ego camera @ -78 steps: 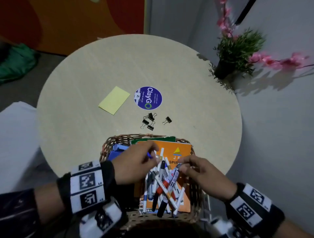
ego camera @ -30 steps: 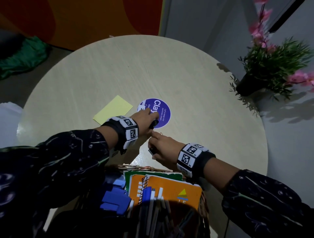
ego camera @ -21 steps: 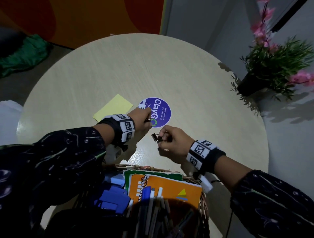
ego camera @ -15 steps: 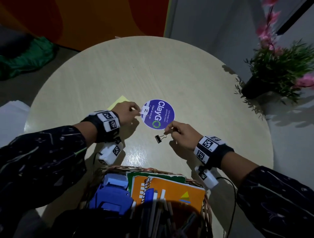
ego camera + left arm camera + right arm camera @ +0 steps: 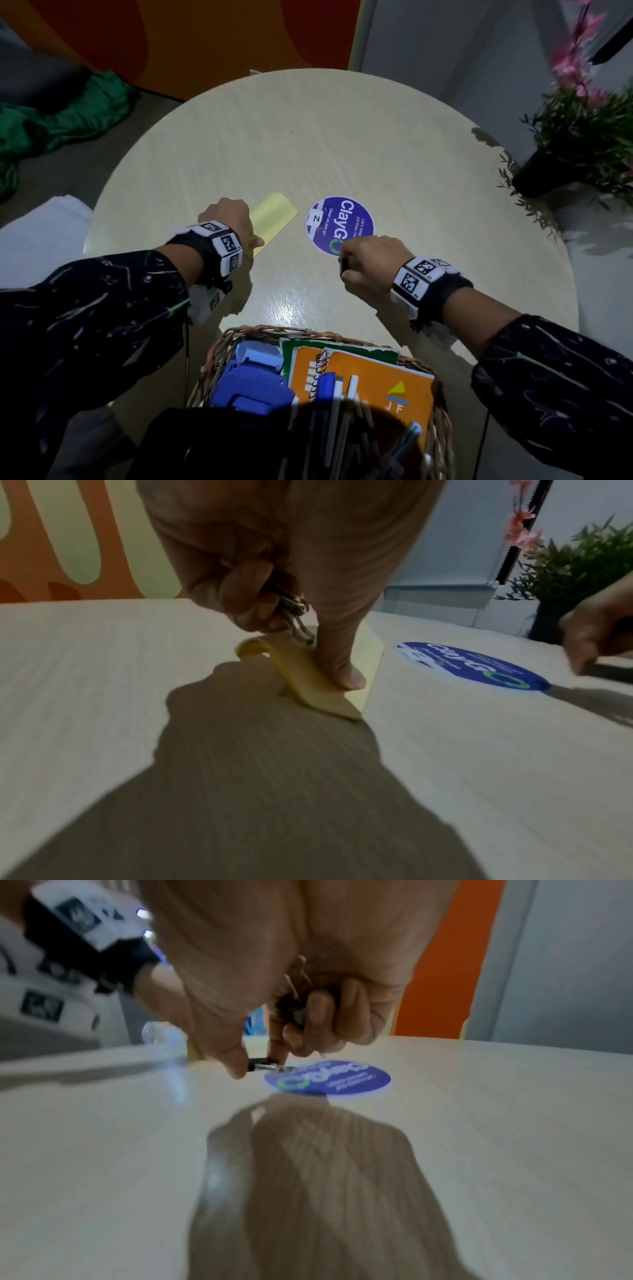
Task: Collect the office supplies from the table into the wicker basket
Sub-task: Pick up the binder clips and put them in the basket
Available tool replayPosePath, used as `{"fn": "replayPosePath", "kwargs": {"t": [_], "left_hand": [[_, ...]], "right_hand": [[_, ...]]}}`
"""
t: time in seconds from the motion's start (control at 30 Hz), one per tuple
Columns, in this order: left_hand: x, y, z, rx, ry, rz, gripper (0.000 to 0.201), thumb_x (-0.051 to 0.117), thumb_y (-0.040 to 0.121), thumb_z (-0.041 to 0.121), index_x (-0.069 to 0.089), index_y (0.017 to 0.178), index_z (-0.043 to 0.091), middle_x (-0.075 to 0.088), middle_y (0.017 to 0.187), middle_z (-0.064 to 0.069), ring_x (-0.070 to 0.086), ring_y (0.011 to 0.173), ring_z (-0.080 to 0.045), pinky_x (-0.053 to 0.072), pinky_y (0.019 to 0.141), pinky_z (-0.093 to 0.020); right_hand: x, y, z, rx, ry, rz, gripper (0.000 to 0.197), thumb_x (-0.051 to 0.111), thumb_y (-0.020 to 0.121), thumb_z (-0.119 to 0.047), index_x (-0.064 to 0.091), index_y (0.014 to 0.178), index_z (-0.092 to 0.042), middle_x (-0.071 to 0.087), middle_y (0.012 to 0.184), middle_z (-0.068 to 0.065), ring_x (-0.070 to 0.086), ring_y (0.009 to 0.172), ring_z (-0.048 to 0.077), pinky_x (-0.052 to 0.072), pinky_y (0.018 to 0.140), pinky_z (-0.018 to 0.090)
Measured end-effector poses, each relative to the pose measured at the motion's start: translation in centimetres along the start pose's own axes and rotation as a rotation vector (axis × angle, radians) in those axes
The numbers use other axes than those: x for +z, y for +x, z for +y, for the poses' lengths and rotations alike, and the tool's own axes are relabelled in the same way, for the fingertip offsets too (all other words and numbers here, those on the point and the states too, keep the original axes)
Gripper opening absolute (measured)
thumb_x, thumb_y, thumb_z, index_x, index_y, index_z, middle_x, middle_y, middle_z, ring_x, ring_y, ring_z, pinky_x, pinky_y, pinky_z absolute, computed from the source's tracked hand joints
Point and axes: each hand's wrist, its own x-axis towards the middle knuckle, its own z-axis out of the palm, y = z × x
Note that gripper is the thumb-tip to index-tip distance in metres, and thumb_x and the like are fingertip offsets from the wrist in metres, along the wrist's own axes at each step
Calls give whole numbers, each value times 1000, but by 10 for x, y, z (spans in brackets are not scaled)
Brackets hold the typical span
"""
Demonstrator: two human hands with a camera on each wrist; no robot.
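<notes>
My left hand (image 5: 227,219) rests on the near-left corner of the yellow sticky-note pad (image 5: 274,216) on the round table. In the left wrist view its curled fingers hold metal binder clips (image 5: 291,610) while one finger (image 5: 337,656) presses the pad (image 5: 308,680), whose edge curls up. My right hand (image 5: 368,263) is at the near edge of the blue round sticker. It pinches a black binder clip (image 5: 263,1066) low over the table and keeps another clip (image 5: 294,1007) in its palm. The wicker basket (image 5: 219,349) stands at the near edge.
The basket holds an orange spiral notebook (image 5: 376,373), a blue stapler (image 5: 253,387) and several markers. A blue round sticker (image 5: 342,222) lies flat mid-table. A potted plant (image 5: 582,137) stands off the table's right side. Green cloth (image 5: 68,113) lies on the floor, far left.
Both hands took binder clips off the table. My left hand then slid left onto the yellow pad. My right hand closed over its dangling clip and dropped to the sticker's near edge.
</notes>
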Motion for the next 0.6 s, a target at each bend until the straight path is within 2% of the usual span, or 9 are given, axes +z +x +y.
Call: {"fn": "replayPosePath", "kwargs": {"t": [0.1, 0.2, 0.23, 0.3, 0.37, 0.43, 0.5, 0.53, 0.6], "left_hand": [[-8, 2, -9, 70, -69, -43, 51, 79, 61, 52, 60, 71, 5, 56, 60, -6, 52, 52, -20, 41, 53, -26], [-21, -12, -11, 203, -117, -92, 43, 71, 75, 44, 66, 91, 4, 62, 78, -14, 56, 69, -30, 40, 63, -33], [-28, -22, -9, 261, -136, -102, 38, 67, 81, 38, 65, 99, 4, 61, 85, -16, 56, 77, -31, 38, 66, -32], [-46, -47, -5, 398, -232, -120, 20, 60, 87, 26, 64, 98, 9, 58, 85, -14, 53, 77, -28, 36, 62, -29], [-62, -81, -7, 501, -432, -186, 6, 58, 89, 16, 62, 92, 13, 60, 81, -11, 55, 69, -24, 41, 55, -27], [-70, -121, -9, 514, -667, -321, 9, 59, 88, 10, 65, 91, 14, 67, 76, -5, 61, 63, -16, 49, 52, -18], [-62, -160, -13, 444, -867, -507, 5, 65, 80, 11, 68, 84, 10, 71, 68, 0, 62, 58, -13, 49, 48, -13], [-54, -177, -13, 418, -925, -586, 11, 66, 74, 15, 68, 81, 7, 71, 70, -3, 61, 62, -17, 49, 51, -15], [-33, -207, -12, 387, -981, -690, 22, 64, 74, 19, 68, 84, 1, 70, 86, -12, 59, 77, -23, 48, 69, -26]], "right_hand": [[-26, -23, -3, 79, 166, 12, 21, 63, 75, -36, 57, 91, -23, 59, 78, -7, 55, 74, 24, 40, 64, 31], [-49, -66, -15, 110, 498, 22, 18, 60, 73, -32, 52, 82, -18, 61, 76, 3, 54, 72, 26, 45, 68, 38], [-53, -83, -20, 143, 631, 3, 15, 56, 74, -29, 49, 80, -17, 62, 78, 6, 55, 70, 22, 43, 66, 37], [-56, -116, -31, 220, 837, -69, 10, 49, 80, -27, 45, 79, -18, 53, 71, -4, 47, 59, 7, 35, 58, 26], [-53, -147, -42, 294, 949, -143, 15, 46, 74, -35, 43, 78, -21, 42, 66, -8, 37, 55, 9, 29, 55, 24], [-45, -171, -52, 345, 971, -167, 18, 45, 70, -40, 45, 78, -23, 41, 66, -9, 34, 56, 12, 30, 55, 28], [-34, -187, -64, 401, 965, -160, 12, 45, 78, -36, 49, 79, -25, 44, 69, -8, 38, 62, 14, 32, 62, 31], [-28, -193, -69, 426, 979, -149, 10, 46, 84, -33, 51, 82, -24, 46, 73, -7, 40, 67, 15, 34, 66, 32], [-17, -203, -79, 463, 999, -156, 11, 48, 91, -21, 56, 99, -20, 52, 89, -4, 47, 78, 16, 40, 74, 33]]}}
